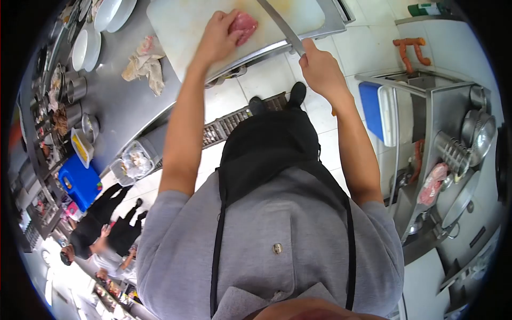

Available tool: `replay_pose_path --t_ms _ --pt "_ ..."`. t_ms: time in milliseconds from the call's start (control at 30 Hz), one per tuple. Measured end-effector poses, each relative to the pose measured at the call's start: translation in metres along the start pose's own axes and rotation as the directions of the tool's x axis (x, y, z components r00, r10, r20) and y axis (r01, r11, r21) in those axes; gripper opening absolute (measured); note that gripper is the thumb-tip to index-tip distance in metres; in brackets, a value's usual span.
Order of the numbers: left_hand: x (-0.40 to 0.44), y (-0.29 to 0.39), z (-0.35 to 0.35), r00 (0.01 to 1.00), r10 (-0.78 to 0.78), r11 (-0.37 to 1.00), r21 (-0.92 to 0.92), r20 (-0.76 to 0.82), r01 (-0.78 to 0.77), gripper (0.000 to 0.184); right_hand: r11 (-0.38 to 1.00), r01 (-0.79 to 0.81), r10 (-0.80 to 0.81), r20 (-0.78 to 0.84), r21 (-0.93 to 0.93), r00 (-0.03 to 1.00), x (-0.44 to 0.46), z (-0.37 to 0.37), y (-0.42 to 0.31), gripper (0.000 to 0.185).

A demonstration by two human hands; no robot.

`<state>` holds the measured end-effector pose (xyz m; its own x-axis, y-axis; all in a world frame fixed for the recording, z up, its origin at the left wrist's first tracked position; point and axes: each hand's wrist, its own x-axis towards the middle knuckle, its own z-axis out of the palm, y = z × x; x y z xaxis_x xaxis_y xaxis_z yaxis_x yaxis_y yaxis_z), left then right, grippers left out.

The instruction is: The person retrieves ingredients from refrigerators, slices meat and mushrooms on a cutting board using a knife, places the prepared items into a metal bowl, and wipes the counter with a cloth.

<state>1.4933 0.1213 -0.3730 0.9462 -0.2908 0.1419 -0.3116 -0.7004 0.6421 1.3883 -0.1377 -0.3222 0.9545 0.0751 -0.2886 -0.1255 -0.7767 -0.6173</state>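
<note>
My left hand (220, 38) is closed around a piece of raw pink meat (244, 28) over the white cutting board (178, 32). In my right hand (321, 69) is the handle of a long knife (282, 25), its blade pointing up and left across the board's right part. The blade and the meat are apart. The knife's tip is cut off by the top edge of the view. A crumpled, stained cloth (146, 68) lies on the steel counter left of the board.
White bowls (86, 49) and metal pots stand along the counter (114, 96) at left. A plastic bin (136, 160) sits below its edge. Other people (98, 242) stand at lower left. To the right, a steel sink (426, 208) holds pans and a piece of meat (433, 184).
</note>
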Motion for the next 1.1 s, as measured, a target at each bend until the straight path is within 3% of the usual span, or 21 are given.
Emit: replay_pose_path --t_ms 67,100,133,200,267,300,400,667,833,933,1067,1100 --pt "0.011 -0.024 -0.016 0.986 0.104 0.989 0.093 0.126 -0.117 0.053 0.993 0.073 -0.072 0.011 -0.096 0.997 0.004 -0.006 -0.007 0.019" --pt "0.009 -0.021 -0.019 0.996 0.08 0.989 0.125 -0.04 -0.074 0.043 0.982 0.063 -0.051 0.071 -0.176 0.996 0.006 -0.011 -0.016 0.019" --pt "0.011 -0.017 -0.017 0.995 0.076 0.991 0.119 -0.064 -0.068 0.043 0.965 0.054 -0.023 0.123 -0.255 0.992 0.008 -0.016 -0.025 0.02" --pt "0.008 -0.003 0.002 0.92 0.189 0.979 0.135 -0.344 -0.151 0.026 0.959 0.057 -0.006 0.182 -0.278 0.983 0.004 -0.024 -0.04 0.02" --pt "0.01 0.004 0.022 0.91 0.217 0.971 0.173 -0.353 -0.164 0.02 0.946 0.062 -0.001 0.187 -0.319 0.982 0.004 -0.025 -0.049 0.021" --pt "0.012 0.007 0.029 0.902 0.259 0.957 0.218 -0.345 -0.192 0.013 0.941 0.107 -0.072 0.117 -0.322 0.99 0.0 -0.019 -0.049 0.02" --pt "0.01 0.013 0.039 0.863 0.257 0.956 0.246 -0.434 -0.161 0.015 0.918 0.111 -0.036 0.2 -0.381 0.979 -0.011 -0.022 -0.05 0.019" --pt "0.011 0.017 0.037 0.849 0.259 0.96 0.221 -0.461 -0.172 0.023 0.878 0.075 0.088 0.314 -0.472 0.945 -0.02 -0.037 -0.067 0.014" --pt "0.009 0.013 0.037 0.873 0.221 0.971 0.18 -0.435 -0.156 0.025 0.882 0.248 -0.154 0.254 -0.4 0.955 0.028 -0.013 -0.068 0.011" --pt "0.01 0.014 0.036 0.887 0.194 0.974 0.188 -0.418 -0.124 0.024 0.901 0.199 -0.13 0.198 -0.385 0.972 0.066 0.016 -0.076 0.011" --pt "0.01 0.016 0.035 0.868 0.235 0.965 0.214 -0.437 -0.153 0.02 0.893 0.22 -0.15 0.202 -0.392 0.968 0.033 0.003 -0.053 0.012" --pt "0.01 0.014 0.035 0.865 0.234 0.966 0.207 -0.443 -0.155 0.019 0.91 0.147 -0.07 0.205 -0.388 0.976 0.016 0.0 -0.046 0.011"
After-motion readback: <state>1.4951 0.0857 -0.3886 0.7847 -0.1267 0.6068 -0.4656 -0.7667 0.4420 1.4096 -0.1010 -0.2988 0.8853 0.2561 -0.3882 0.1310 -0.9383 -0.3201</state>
